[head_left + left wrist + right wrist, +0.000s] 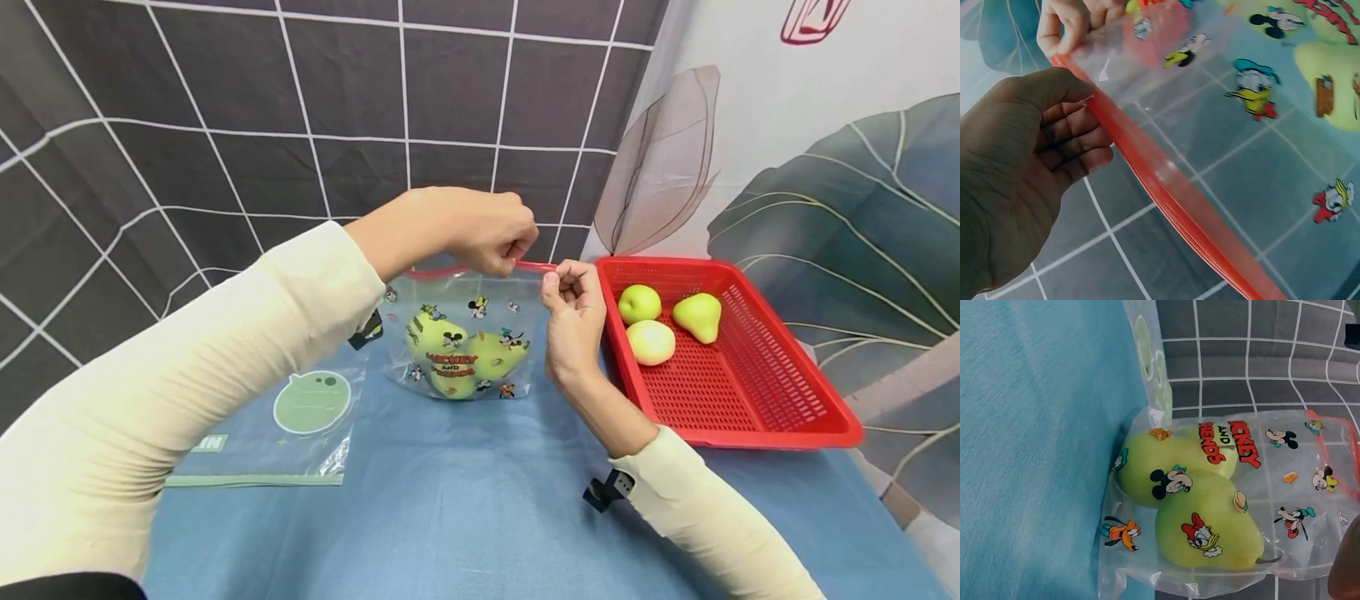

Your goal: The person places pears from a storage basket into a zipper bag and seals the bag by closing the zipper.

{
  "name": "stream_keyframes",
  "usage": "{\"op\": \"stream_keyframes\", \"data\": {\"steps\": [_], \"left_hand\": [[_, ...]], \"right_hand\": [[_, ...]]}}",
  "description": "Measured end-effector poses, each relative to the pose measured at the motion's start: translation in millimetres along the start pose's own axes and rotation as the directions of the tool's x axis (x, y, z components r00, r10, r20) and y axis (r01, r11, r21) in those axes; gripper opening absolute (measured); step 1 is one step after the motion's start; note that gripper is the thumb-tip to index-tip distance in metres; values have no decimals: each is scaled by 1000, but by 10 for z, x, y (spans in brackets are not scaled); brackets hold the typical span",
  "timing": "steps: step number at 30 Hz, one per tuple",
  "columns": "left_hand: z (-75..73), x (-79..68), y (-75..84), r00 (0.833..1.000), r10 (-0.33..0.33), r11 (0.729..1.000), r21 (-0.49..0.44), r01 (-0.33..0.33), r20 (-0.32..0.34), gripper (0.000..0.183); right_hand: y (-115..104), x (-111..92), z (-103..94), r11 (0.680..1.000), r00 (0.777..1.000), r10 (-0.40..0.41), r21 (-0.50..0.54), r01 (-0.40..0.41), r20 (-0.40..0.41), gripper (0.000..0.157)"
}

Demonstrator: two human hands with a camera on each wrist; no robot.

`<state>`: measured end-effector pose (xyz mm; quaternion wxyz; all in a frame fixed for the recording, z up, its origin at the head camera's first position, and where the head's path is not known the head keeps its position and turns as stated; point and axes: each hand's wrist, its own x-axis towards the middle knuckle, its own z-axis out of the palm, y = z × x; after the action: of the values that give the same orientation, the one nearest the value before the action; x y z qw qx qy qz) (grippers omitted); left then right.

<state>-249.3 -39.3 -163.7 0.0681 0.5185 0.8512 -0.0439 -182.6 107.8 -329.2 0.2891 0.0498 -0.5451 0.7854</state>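
Observation:
A clear zip bag [397,350] printed with cartoon characters stands upright on the blue cloth, with green pears [1210,519] inside. Along its top runs a red zip strip [1166,200]. My left hand [483,229] reaches across and pinches that strip between thumb and fingers, close to the right end. Just beside it, my right hand [576,325] pinches the bag's top right corner. In the left wrist view, the left hand [1029,144] and the right hand [1069,25] are nearly touching along the strip. Only a dark edge of the right hand shows in the right wrist view.
To the right is a red plastic basket [750,437] holding a green apple [640,304], a pale yellow-green round fruit [651,342] and a pear [698,317]. A flat clear bag with a green design [312,402] lies at left, partly under my left arm. Behind hangs a dark grid-patterned cloth [345,83].

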Motion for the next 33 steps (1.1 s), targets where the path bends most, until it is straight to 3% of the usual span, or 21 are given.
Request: {"op": "stream_keyframes", "data": {"steps": [7, 16, 22, 33], "left_hand": [[61, -184, -192, 999, -43, 999, -10, 43, -5, 10], [146, -524, -412, 991, -131, 988, -79, 131, 3, 13], [195, -735, -552, 988, -156, 983, -98, 154, -14, 10], [285, -1161, -776, 961, -269, 954, -157, 257, -63, 6]], "right_hand": [[-15, 0, -21, 999, 999, 30, 13, -30, -25, 26], [6, 31, -75, 1000, 999, 22, -9, -22, -48, 26], [-6, 32, -98, 1000, 998, 24, -12, -25, -65, 27], [-16, 53, -143, 1000, 996, 17, -4, -17, -83, 28]]}}
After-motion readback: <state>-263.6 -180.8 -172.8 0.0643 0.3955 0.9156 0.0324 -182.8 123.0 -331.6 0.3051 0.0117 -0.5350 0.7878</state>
